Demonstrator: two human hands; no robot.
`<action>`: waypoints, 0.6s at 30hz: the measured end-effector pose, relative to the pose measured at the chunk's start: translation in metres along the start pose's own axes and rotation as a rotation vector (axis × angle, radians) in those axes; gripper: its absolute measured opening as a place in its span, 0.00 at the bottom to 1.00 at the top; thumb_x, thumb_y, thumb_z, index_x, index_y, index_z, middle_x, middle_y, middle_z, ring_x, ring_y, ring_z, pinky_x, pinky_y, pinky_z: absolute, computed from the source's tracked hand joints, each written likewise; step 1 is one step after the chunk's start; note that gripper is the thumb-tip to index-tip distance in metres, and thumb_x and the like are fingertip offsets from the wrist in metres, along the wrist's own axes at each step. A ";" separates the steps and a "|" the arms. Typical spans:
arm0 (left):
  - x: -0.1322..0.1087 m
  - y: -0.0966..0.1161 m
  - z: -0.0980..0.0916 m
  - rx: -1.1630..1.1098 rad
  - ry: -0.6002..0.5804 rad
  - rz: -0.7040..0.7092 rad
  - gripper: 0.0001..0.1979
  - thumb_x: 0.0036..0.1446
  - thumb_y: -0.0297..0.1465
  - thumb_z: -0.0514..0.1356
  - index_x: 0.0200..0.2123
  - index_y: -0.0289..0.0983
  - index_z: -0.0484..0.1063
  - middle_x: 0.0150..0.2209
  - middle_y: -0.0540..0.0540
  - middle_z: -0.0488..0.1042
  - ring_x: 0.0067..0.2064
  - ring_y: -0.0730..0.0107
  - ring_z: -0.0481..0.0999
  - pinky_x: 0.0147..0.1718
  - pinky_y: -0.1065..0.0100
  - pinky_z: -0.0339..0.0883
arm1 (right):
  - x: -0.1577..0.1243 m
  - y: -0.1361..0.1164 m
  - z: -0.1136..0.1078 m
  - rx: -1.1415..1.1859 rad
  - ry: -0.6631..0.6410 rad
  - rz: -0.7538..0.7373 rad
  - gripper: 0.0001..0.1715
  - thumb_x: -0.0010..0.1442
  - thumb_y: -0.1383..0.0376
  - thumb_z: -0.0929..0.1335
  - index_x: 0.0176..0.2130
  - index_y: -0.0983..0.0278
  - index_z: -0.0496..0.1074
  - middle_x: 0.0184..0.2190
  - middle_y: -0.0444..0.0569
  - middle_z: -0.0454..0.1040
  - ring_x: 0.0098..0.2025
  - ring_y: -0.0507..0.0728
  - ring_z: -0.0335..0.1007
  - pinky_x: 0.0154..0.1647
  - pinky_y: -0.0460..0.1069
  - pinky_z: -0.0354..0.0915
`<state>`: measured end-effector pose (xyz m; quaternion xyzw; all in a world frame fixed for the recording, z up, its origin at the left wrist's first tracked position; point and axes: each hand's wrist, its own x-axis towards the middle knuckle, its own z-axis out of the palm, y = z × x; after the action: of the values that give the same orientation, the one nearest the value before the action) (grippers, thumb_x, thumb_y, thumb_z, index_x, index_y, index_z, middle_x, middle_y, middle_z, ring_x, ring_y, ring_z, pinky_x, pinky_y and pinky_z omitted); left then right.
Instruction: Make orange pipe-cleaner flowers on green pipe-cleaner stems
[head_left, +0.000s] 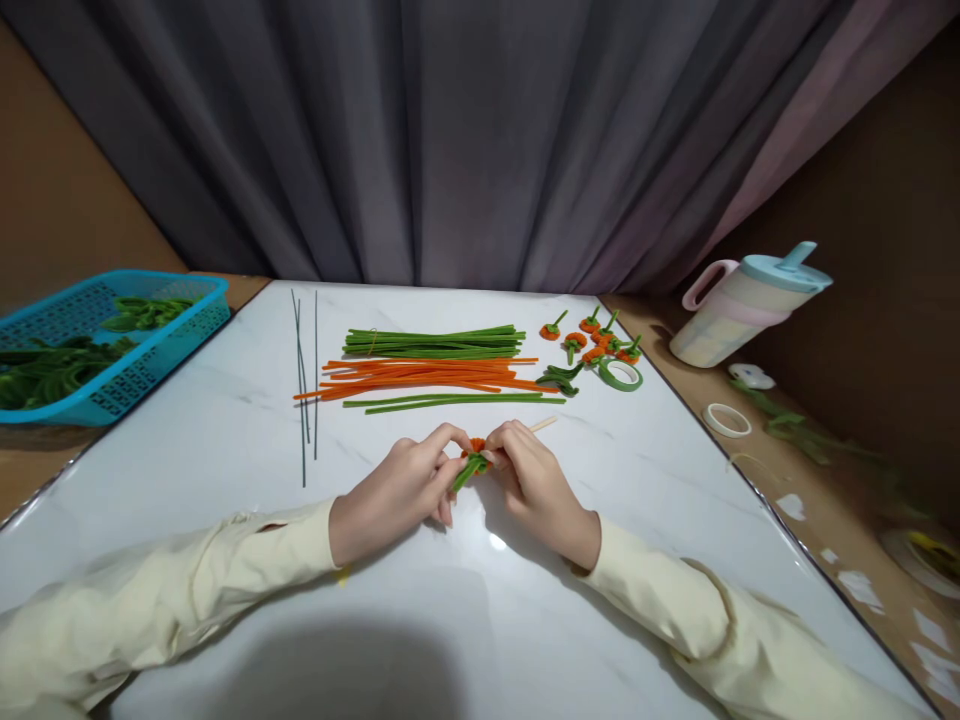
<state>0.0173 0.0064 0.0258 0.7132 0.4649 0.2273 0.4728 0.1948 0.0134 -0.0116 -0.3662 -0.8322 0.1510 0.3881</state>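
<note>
My left hand and my right hand meet over the middle of the white marble table. Both pinch a small orange pipe-cleaner piece with a green stem between their fingertips. A thin wooden stick pokes out past my right fingers; I cannot tell whether the hand holds it. Beyond the hands lie bundles of green pipe cleaners, orange pipe cleaners and a few more green ones.
Several finished orange pieces with green stems lie at the back right beside a roll of green tape. Thin dark wires lie left. A blue basket holds green material. A pink-and-blue jug stands right.
</note>
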 end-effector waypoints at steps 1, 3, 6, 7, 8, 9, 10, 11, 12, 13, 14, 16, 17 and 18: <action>0.000 0.001 0.000 0.008 0.002 0.002 0.06 0.61 0.32 0.48 0.40 0.39 0.60 0.16 0.56 0.69 0.17 0.74 0.73 0.21 0.75 0.67 | 0.000 0.000 0.000 0.002 -0.003 0.004 0.13 0.51 0.79 0.57 0.31 0.62 0.54 0.27 0.47 0.60 0.30 0.55 0.57 0.30 0.48 0.56; 0.000 0.001 -0.001 -0.012 -0.038 -0.020 0.05 0.60 0.31 0.48 0.39 0.39 0.59 0.13 0.58 0.67 0.15 0.74 0.70 0.20 0.75 0.66 | -0.001 0.001 0.001 0.010 -0.005 0.007 0.13 0.51 0.79 0.57 0.31 0.62 0.54 0.27 0.47 0.60 0.30 0.55 0.57 0.30 0.48 0.57; 0.001 -0.001 -0.002 -0.090 -0.133 -0.066 0.03 0.60 0.30 0.49 0.37 0.39 0.59 0.11 0.59 0.65 0.14 0.73 0.70 0.20 0.73 0.67 | -0.002 0.003 0.002 0.018 -0.006 0.007 0.13 0.51 0.79 0.57 0.31 0.62 0.54 0.27 0.46 0.60 0.29 0.54 0.57 0.30 0.47 0.56; 0.002 -0.003 -0.002 -0.104 -0.143 -0.075 0.03 0.59 0.30 0.48 0.37 0.39 0.59 0.12 0.58 0.66 0.15 0.73 0.70 0.19 0.73 0.66 | -0.003 0.003 0.002 0.019 -0.010 0.008 0.13 0.51 0.79 0.57 0.31 0.62 0.54 0.28 0.46 0.60 0.29 0.54 0.57 0.29 0.47 0.56; 0.003 -0.005 -0.001 -0.104 -0.138 -0.078 0.03 0.59 0.30 0.48 0.36 0.39 0.59 0.14 0.58 0.67 0.15 0.72 0.71 0.18 0.74 0.65 | -0.003 0.003 0.002 0.021 -0.015 0.010 0.13 0.50 0.79 0.57 0.31 0.62 0.54 0.28 0.46 0.60 0.29 0.54 0.57 0.29 0.47 0.56; 0.003 -0.006 -0.001 -0.092 -0.124 -0.074 0.02 0.59 0.30 0.48 0.35 0.39 0.59 0.15 0.57 0.68 0.15 0.72 0.71 0.16 0.75 0.64 | -0.003 0.003 0.003 0.024 -0.023 0.013 0.13 0.50 0.79 0.57 0.31 0.62 0.54 0.28 0.46 0.60 0.29 0.54 0.57 0.29 0.47 0.56; 0.004 -0.008 -0.001 -0.072 -0.109 -0.066 0.03 0.59 0.30 0.48 0.35 0.39 0.59 0.16 0.57 0.68 0.15 0.72 0.71 0.15 0.75 0.63 | -0.003 0.003 0.003 0.029 -0.031 0.015 0.13 0.50 0.79 0.57 0.31 0.62 0.54 0.27 0.46 0.60 0.29 0.54 0.57 0.29 0.47 0.56; 0.004 -0.009 -0.001 -0.047 -0.098 -0.056 0.03 0.59 0.30 0.47 0.34 0.39 0.59 0.16 0.57 0.68 0.16 0.73 0.71 0.16 0.76 0.63 | -0.004 0.003 0.003 0.036 -0.039 0.015 0.13 0.50 0.79 0.57 0.31 0.62 0.54 0.27 0.46 0.60 0.29 0.54 0.57 0.29 0.47 0.56; 0.005 -0.009 -0.001 -0.016 -0.089 -0.045 0.03 0.59 0.30 0.48 0.34 0.39 0.59 0.16 0.57 0.67 0.16 0.73 0.72 0.17 0.76 0.64 | -0.004 0.003 0.003 0.042 -0.045 0.015 0.13 0.50 0.79 0.57 0.31 0.62 0.54 0.27 0.45 0.60 0.29 0.53 0.57 0.29 0.46 0.56; 0.005 -0.010 -0.001 0.019 -0.083 -0.033 0.04 0.59 0.31 0.48 0.33 0.38 0.59 0.15 0.57 0.67 0.17 0.73 0.72 0.18 0.76 0.64 | -0.003 0.003 0.003 0.046 -0.051 0.015 0.13 0.50 0.79 0.57 0.31 0.62 0.54 0.27 0.46 0.60 0.29 0.54 0.57 0.29 0.46 0.56; 0.005 -0.010 -0.001 0.052 -0.079 -0.024 0.04 0.60 0.31 0.48 0.33 0.38 0.59 0.15 0.57 0.66 0.18 0.73 0.72 0.19 0.76 0.65 | -0.003 0.003 0.004 0.047 -0.056 0.014 0.13 0.50 0.79 0.57 0.31 0.62 0.54 0.28 0.46 0.60 0.29 0.54 0.58 0.29 0.47 0.56; 0.004 -0.010 -0.001 0.114 -0.068 -0.006 0.04 0.60 0.31 0.48 0.34 0.38 0.59 0.15 0.57 0.66 0.19 0.73 0.72 0.21 0.76 0.64 | -0.003 0.003 0.004 0.048 -0.067 0.016 0.13 0.50 0.79 0.57 0.32 0.62 0.55 0.28 0.46 0.60 0.29 0.54 0.58 0.30 0.47 0.56; 0.003 -0.011 -0.001 0.140 -0.059 0.002 0.03 0.60 0.31 0.48 0.34 0.38 0.59 0.16 0.57 0.66 0.19 0.73 0.73 0.21 0.76 0.64 | -0.003 0.003 0.003 0.049 -0.072 0.018 0.13 0.50 0.79 0.57 0.32 0.62 0.55 0.28 0.46 0.60 0.29 0.54 0.58 0.30 0.47 0.56; 0.003 -0.011 -0.001 0.156 -0.052 0.009 0.03 0.60 0.30 0.48 0.34 0.38 0.59 0.18 0.56 0.67 0.20 0.74 0.73 0.22 0.76 0.64 | -0.003 0.003 0.003 0.052 -0.077 0.020 0.12 0.50 0.78 0.57 0.32 0.62 0.55 0.28 0.46 0.60 0.29 0.54 0.58 0.30 0.47 0.56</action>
<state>0.0133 0.0105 0.0162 0.7556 0.4656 0.1740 0.4266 0.1949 0.0134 -0.0169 -0.3584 -0.8384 0.1906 0.3638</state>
